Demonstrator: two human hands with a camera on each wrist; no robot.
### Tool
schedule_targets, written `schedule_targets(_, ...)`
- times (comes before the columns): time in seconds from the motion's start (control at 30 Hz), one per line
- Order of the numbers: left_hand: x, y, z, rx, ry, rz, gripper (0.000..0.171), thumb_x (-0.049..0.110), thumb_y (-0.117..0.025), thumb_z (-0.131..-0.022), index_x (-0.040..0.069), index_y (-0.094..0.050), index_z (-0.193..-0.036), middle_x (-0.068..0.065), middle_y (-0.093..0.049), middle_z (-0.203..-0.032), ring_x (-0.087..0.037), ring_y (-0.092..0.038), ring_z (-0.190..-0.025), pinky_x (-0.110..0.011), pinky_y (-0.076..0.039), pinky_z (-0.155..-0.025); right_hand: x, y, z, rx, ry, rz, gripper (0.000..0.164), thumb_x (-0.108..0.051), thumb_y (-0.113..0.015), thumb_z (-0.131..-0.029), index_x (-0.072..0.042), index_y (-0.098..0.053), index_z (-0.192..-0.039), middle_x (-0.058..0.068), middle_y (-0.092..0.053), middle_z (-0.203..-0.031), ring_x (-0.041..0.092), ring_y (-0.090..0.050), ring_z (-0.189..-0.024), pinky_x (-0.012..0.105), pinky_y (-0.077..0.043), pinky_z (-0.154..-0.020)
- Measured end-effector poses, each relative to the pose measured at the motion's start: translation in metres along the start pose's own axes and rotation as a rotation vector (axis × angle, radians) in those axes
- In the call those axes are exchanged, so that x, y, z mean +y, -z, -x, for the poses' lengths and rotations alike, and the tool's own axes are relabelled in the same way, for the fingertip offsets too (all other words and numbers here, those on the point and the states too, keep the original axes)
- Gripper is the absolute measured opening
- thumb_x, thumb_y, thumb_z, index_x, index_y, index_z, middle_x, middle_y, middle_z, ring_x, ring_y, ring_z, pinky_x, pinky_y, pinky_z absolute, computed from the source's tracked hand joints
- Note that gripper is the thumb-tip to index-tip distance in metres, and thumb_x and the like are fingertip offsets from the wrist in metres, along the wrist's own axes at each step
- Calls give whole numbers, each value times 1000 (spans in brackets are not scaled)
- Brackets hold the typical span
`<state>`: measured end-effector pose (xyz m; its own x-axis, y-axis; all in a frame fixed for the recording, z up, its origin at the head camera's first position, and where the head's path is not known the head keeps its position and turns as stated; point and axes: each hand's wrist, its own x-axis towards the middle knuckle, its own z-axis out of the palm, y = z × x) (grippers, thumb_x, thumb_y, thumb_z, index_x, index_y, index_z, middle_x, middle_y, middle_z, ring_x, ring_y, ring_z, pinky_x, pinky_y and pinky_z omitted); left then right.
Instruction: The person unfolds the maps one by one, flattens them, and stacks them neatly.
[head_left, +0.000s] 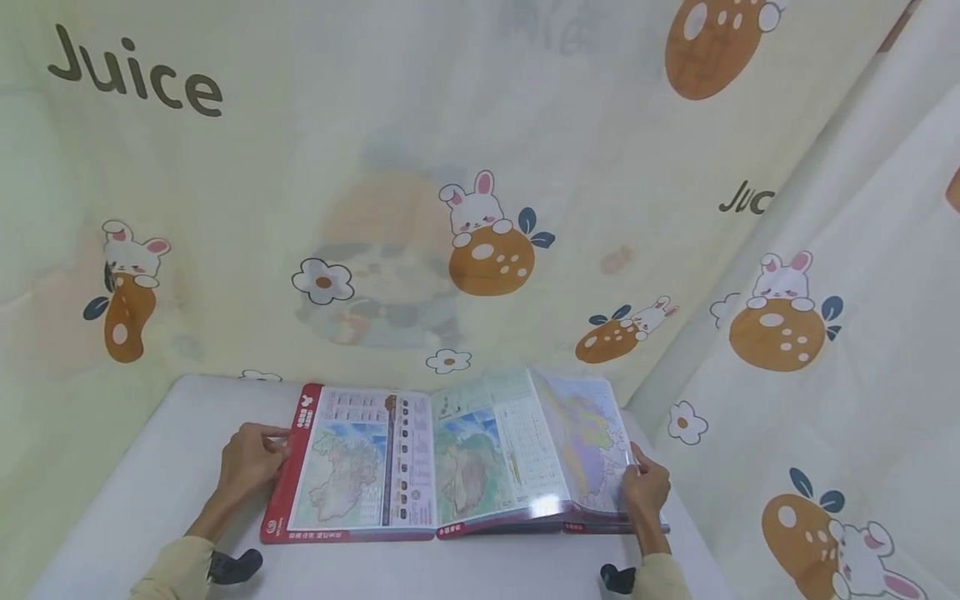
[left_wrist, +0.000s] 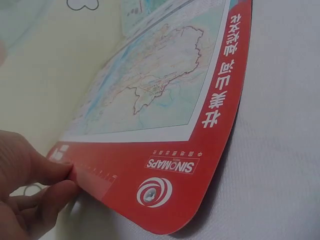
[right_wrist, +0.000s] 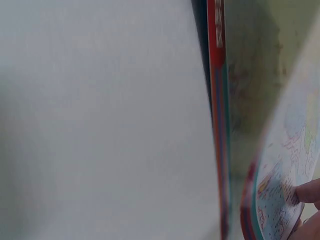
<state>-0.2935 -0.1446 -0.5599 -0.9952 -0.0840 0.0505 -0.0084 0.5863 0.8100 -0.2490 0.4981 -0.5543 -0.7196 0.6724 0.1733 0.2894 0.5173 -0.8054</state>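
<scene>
A folding map (head_left: 345,475) with a red border lies spread across the white table, its panels showing printed maps and text. My left hand (head_left: 251,458) pinches its red left edge between thumb and fingers; the left wrist view shows that pinch near the corner of the red border (left_wrist: 165,200). At the far right, my right hand (head_left: 647,486) holds the edge of the last panel (head_left: 588,433), thumb on top. The panels in the middle rise in a fold, with a shadowed gap beneath. In the right wrist view the thumb (right_wrist: 309,192) presses on the printed panel.
The white table (head_left: 525,575) extends in front of the map. A pale curtain (head_left: 247,208) printed with rabbits and oranges hangs behind the table, and another stretch of it runs along the right side. Dark straps (head_left: 236,567) circle both wrists.
</scene>
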Motion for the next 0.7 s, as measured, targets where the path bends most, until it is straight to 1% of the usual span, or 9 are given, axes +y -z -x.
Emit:
schedule_targets(0.03,-1,2,1,4,-4,-9,38,2,-74,-97,-18,-68,-129,-32,-77,-99,-21,-71,-67,-31,-55,-57,4,0,-3,4,-5,12,55,2,-47,-97,-2,-61,-150,34,-64,-145,50,-63,-117,52,-50,-96)
schedule_targets(0.1,-3,5,2,8,-3,-20,38,1,-73,-97,-18,-68,-129,-32,-77,-99,-21,-70,-67,-31,-55,-57,12,0,-8,6,-21,35,55,3,-45,-96,-1,-61,-148,33,-59,-150,52,-60,-124,58,-46,-103)
schedule_targets(0.17,-5,8,2,10,2,-26,39,1,-72,-97,-19,-67,-130,-32,-76,-98,-21,-69,-68,-31,-54,-57,14,0,-11,14,-36,66,55,3,-44,-95,1,-63,-147,34,-60,-149,52,-60,-123,57,-47,-101)
schedule_targets(0.27,-4,10,-1,6,21,-21,40,1,-71,-98,-19,-66,-132,-31,-76,-97,-22,-69,-68,-31,-54,-58,15,1,-16,19,-64,98,54,4,-45,-95,1,-65,-145,37,-64,-141,46,-58,-106,47,-45,-85)
schedule_targets(0.3,-4,10,-3,6,26,-18,40,1,-71,-98,-19,-66,-132,-31,-75,-97,-22,-69,-69,-31,-54,-58,15,1,-17,21,-71,109,54,4,-45,-95,0,-65,-145,38,-64,-139,45,-59,-105,45,-44,-83)
schedule_targets(0.4,-3,7,-7,8,29,-11,39,1,-70,-97,-18,-67,-130,-29,-76,-96,-23,-70,-70,-30,-54,-58,20,1,-18,23,-98,116,53,3,-45,-97,0,-63,-147,38,-62,-142,46,-58,-109,50,-45,-87)
schedule_targets(0.5,-3,0,-9,14,26,-10,37,1,-70,-96,-18,-69,-128,-29,-76,-96,-25,-72,-72,-29,-54,-59,32,3,-15,36,-135,138,53,3,-45,-97,0,-63,-146,37,-59,-147,50,-55,-116,59,-45,-97)
schedule_targets(0.6,-3,-7,-10,34,36,-16,35,2,-71,-95,-17,-71,-124,-30,-77,-96,-27,-73,-74,-30,-53,-59,41,3,-11,37,-177,160,52,4,-44,-97,1,-62,-146,37,-57,-149,55,-50,-124,67,-40,-109)
schedule_targets(0.7,-3,-11,-9,74,37,-38,32,3,-70,-94,-15,-73,-120,-30,-77,-99,-29,-73,-75,-29,-50,-60,44,2,-9,41,-191,188,52,3,-45,-95,1,-62,-145,39,-55,-146,58,-44,-127,71,-34,-112)
